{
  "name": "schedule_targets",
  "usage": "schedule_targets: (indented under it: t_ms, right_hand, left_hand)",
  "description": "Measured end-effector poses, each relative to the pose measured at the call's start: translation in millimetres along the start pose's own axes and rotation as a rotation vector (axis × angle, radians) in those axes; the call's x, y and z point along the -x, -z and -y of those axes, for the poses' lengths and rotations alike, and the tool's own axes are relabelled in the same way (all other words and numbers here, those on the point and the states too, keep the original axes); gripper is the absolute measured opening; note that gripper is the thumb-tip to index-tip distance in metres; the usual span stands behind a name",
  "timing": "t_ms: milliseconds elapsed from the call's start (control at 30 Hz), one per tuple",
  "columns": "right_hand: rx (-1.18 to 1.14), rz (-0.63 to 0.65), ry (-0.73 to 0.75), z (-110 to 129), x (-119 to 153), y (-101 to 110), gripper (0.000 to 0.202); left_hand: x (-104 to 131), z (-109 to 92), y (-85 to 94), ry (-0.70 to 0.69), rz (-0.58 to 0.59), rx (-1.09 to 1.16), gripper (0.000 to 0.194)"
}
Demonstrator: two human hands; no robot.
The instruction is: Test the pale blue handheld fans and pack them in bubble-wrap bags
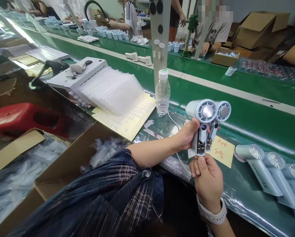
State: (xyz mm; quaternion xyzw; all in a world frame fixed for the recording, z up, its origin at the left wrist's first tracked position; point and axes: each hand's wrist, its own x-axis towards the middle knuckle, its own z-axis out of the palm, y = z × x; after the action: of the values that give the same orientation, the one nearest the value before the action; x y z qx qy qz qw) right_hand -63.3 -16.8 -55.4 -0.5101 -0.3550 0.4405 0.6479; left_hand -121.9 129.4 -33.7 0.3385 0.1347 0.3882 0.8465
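Note:
My left hand (188, 133) is closed around two light blue handheld fans held side by side and upright. The nearer fan (201, 126) has a lit display on its handle and bare circuit parts below it; the other fan (221, 113) sits just behind it to the right. My right hand (208, 172), with a white watch band at the wrist, is pinched at the bottom end of the nearer fan's handle. A thin white cable (179, 154) runs down towards these fingers, which hide its end. Several more fans (263, 174) lie on the bench to the right.
A clear water bottle (162, 95) stands beyond my left arm. Handwritten yellow paper (223, 151) lies behind the fans. Left are a sticker sheet (134, 117), a white machine (78, 72) and a carton (38, 184) of plastic bags. Co-workers sit across the green conveyor (199, 77).

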Motion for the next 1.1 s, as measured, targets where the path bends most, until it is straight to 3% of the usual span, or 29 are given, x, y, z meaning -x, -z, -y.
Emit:
schedule_targets:
  t_ms: [167,267,500,667,733,800,900,967,1033,1100]
  right_hand:
    - [0.438,0.05,0.248,9,-5,9,0.037]
    - [0.509,-0.014,0.346,11,-8,12,0.035]
    - [0.135,-0.078,0.109,6,-3,3,0.04]
    - [0.072,-0.14,0.026,1,2,5,0.043]
    - [0.169,-0.144,0.048,2,1,13,0.043]
    - [0.276,-0.159,0.143,4,-3,25,0.044]
    - [0.453,-0.295,0.329,9,-15,44,0.033]
    - [0.414,-0.281,0.289,14,-22,57,0.048]
    - [0.272,-0.171,0.116,21,-22,67,0.069]
    - [0.21,-0.163,0.009,29,-17,76,0.07]
  left_hand:
    - [1,-3,-0.9,-0.061,0.034,0.134,0.098]
    - [1,-10,0.3,-0.055,0.06,0.253,0.094]
    - [6,-9,1.2,-0.07,0.133,0.053,0.101]
    - [11,-2,-3.9,-0.151,0.213,-0.035,0.099]
    - [10,-2,-4.0,-0.145,0.213,0.003,0.097]
    - [9,-4,-2.4,-0.112,0.141,0.064,0.095]
    - [8,-6,2.2,-0.046,0.09,0.053,0.085]
    - [9,-5,6.0,0.006,0.224,-0.109,0.075]
    - [9,-3,10.0,0.018,0.396,-0.321,0.066]
    - [9,1,13.1,0.003,0.43,-0.436,0.061]
